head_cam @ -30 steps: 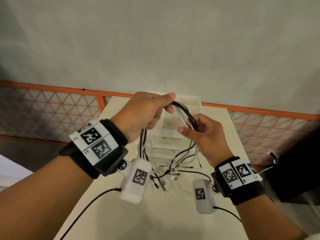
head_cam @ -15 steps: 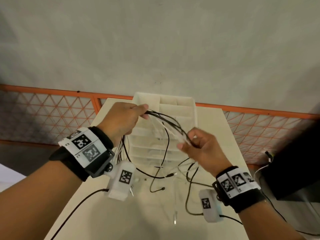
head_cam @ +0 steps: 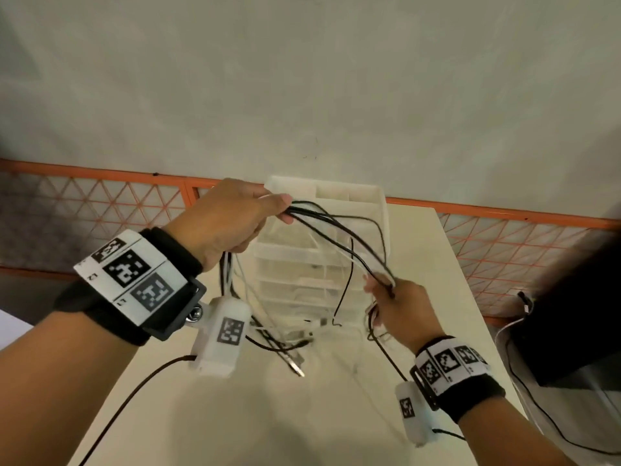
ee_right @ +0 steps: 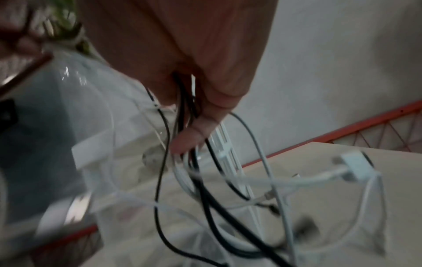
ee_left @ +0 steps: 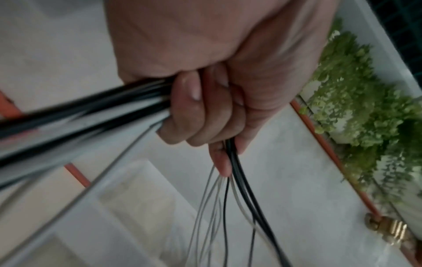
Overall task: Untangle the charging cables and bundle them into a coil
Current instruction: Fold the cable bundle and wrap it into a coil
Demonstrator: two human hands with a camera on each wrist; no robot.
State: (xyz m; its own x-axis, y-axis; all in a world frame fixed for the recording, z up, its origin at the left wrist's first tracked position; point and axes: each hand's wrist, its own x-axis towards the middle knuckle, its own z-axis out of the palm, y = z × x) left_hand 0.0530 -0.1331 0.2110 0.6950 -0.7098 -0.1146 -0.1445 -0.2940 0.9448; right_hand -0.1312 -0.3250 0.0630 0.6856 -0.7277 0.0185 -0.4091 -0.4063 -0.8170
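Observation:
A tangle of thin black and white charging cables (head_cam: 339, 230) hangs in the air between my two hands above the table. My left hand (head_cam: 235, 223) grips one end of the bunch in a fist, and in the left wrist view the cables (ee_left: 91, 112) run out past its curled fingers (ee_left: 194, 112). Lower and to the right, my right hand (head_cam: 400, 307) pinches the other end. From it the cables (ee_right: 194, 180) hang in loops with a white plug (ee_right: 356, 168). Loose ends with connectors (head_cam: 295, 364) trail onto the table.
A white plastic drawer organiser (head_cam: 322, 250) stands on the beige table (head_cam: 268, 415) behind the cables. An orange mesh railing (head_cam: 100, 213) runs behind the table, under a pale wall. A black box (head_cam: 578, 331) sits at the right. Green plants (ee_left: 365, 90) grow beyond the railing.
My hands have drawn apart: the left moved up and left, the right down and right. The bunched cables have spread into a longer span with loops hanging down.

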